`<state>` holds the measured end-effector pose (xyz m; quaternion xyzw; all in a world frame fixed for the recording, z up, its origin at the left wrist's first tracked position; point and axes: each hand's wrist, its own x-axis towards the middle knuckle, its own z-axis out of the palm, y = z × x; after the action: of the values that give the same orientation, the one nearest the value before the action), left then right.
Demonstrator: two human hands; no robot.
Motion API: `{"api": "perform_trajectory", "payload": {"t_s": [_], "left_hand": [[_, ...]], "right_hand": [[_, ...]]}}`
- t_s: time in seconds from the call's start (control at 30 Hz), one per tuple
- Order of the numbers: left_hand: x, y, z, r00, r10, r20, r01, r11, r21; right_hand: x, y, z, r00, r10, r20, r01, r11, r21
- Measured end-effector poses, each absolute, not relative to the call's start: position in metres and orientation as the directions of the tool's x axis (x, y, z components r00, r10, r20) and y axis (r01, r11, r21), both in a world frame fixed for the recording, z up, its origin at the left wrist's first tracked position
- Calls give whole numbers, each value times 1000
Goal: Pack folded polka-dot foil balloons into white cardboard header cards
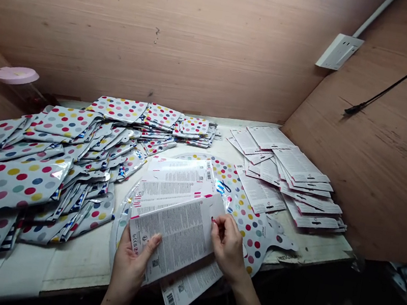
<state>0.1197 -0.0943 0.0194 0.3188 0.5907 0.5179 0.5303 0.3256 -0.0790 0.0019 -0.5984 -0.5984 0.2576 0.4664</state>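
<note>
My left hand (131, 263) grips the lower left of a fanned bunch of white printed cards (175, 205), thumb on top. My right hand (228, 245) pinches the right edge of the top card. Both hands hover over a flat round polka-dot foil balloon (250, 222) that lies on the white table (85, 262) near its front edge.
A big heap of folded polka-dot balloons (43, 163) covers the left and back of the table. Loose white cards (292, 179) are stacked at the right. Wooden walls enclose the table; a socket (339, 51) and a black cable (400, 80) hang on the right wall. A pink lid (17, 75) sits far left.
</note>
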Motion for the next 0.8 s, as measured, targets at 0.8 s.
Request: {"api": "perform_trajectory", "payload": {"t_s": [0.8], "left_hand": [[102,-98,39,-251,941,-228,-134,199,971]], "right_hand": [[343,-80,20,9,971,-241,-145,-237,-961]]}}
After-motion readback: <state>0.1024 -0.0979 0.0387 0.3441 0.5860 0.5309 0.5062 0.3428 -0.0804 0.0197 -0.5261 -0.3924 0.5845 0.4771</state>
